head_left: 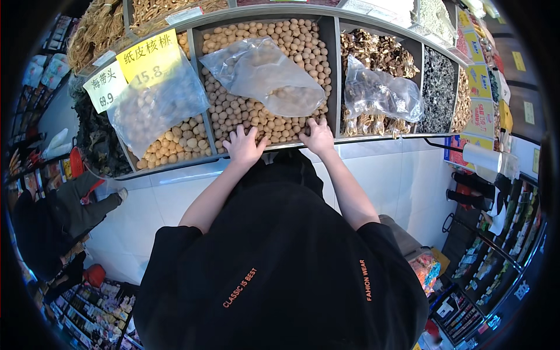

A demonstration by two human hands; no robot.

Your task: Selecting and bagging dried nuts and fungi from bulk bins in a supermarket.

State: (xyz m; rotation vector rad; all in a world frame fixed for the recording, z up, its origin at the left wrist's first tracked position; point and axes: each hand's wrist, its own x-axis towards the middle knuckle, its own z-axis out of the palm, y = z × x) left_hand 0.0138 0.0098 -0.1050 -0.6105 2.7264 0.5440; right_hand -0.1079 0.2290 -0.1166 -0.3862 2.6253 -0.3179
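Round tan dried fruits, probably longans [302,52], fill the bin [337,83] directly before me. A clear plastic bag [262,74] lies across them; whether it holds anything is hard to tell. My left hand [243,147] rests at the front rim left of the middle, fingers spread over the nearest fruits. Farther right along that rim, my right hand [319,136] touches the fruits with its fingers apart, just below the bag's lower edge. Neither hand grips anything.
Left are walnuts [177,144] under a plastic bag [153,105] and written price signs [148,57]. Dried mushrooms [380,48] with another bag [380,92] and black fungus [437,92] lie right. A plastic-bag roll [481,158] juts out. People [48,214] stand nearby.
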